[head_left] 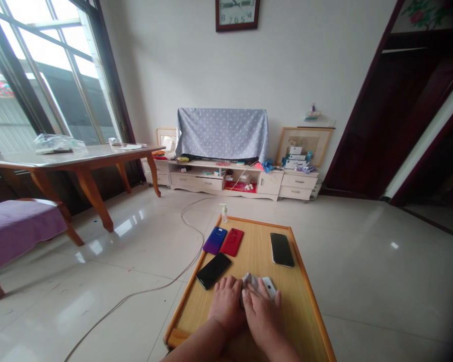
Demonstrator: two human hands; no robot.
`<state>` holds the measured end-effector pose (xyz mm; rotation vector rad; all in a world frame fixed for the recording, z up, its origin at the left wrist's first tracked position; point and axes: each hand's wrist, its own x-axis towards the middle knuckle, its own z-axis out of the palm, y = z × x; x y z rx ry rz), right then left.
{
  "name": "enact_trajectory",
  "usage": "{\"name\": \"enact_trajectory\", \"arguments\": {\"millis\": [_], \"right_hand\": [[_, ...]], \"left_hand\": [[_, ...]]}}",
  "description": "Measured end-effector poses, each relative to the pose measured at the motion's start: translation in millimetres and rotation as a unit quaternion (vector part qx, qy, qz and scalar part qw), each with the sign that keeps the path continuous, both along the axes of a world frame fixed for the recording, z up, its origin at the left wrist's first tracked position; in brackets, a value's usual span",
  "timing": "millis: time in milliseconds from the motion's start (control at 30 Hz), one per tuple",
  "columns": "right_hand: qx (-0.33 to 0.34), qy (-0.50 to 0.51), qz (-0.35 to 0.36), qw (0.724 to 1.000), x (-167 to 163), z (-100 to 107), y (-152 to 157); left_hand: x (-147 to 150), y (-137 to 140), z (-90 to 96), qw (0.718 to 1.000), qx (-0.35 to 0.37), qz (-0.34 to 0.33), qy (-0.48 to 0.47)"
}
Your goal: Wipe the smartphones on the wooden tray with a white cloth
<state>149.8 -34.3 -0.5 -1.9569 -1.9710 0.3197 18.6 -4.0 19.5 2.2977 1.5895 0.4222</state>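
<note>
A white phone (pixel 270 288) lies on the small wooden table (pixel 252 261), partly covered by a grey cloth (pixel 251 279). My right hand (pixel 263 314) presses the cloth onto the phone's surface, its fingers over both. Close against it, my left hand (pixel 226 304) has bent fingers at the phone's left end; its grip there is mostly hidden. Beyond my left hand rests a black phone (pixel 213 270). Farther up are a blue-purple phone (pixel 215 240) and a red phone (pixel 232 242). A dark-screened phone (pixel 282 249) lies at the right.
A small pump bottle (pixel 224 213) stands at the table's far left corner. Raised wooden edging (pixel 311 281) borders the tabletop. A cable (pixel 151 290) runs over the tiled floor at left. Farther off are a low white cabinet (pixel 270 183) and a larger table (pixel 71 156).
</note>
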Motion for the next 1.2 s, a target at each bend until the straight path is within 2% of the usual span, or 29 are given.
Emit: {"name": "enact_trajectory", "arguments": {"millis": [133, 233, 433, 533, 600, 733, 800, 900, 1033, 1200], "right_hand": [[-0.005, -0.031, -0.049, 0.998, 24.1, 2.7, 14.8], [0.006, -0.048, -0.086, 0.995, 37.5, -4.2, 11.7], [0.057, -0.035, -0.038, 0.997, 45.2, -36.6, -15.9], [0.093, 0.03, -0.016, 0.995, 58.5, -38.8, -22.2], [0.101, 0.106, -0.044, 0.988, 69.4, -32.6, -23.1], [0.08, 0.29, -0.143, 0.943, 83.6, -16.5, -19.4], [0.072, 0.329, -0.157, 0.928, 86.2, -11.9, -14.6], [0.063, 0.309, -0.162, 0.935, 88.3, -9.9, -3.9], [0.076, 0.229, -0.163, 0.957, 83.6, -8.7, 9.6], [0.096, 0.158, -0.092, 0.978, 45.2, -4.4, 4.5]], "left_hand": [[-0.8, 0.6, -0.5, 1.0, 0.003, 0.0, -0.013], [-1.8, 1.6, -3.0, 1.0, 0.006, 0.005, -0.014], [0.1, 2.7, -5.5, 1.0, 0.005, 0.005, -0.009], [2.1, 2.6, -4.7, 1.0, 0.004, 0.003, 0.006], [2.9, 2.5, -4.1, 1.0, 0.004, 0.002, 0.012], [3.8, 2.0, -2.4, 1.0, 0.001, 0.0, 0.014], [4.5, 1.6, -1.4, 1.0, 0.0, 0.001, 0.014], [5.6, 1.4, -0.6, 1.0, -0.002, 0.004, 0.016], [5.8, 2.4, -2.4, 1.0, 0.0, 0.002, 0.017], [3.8, 4.8, -5.0, 1.0, 0.002, 0.0, 0.009]]}}
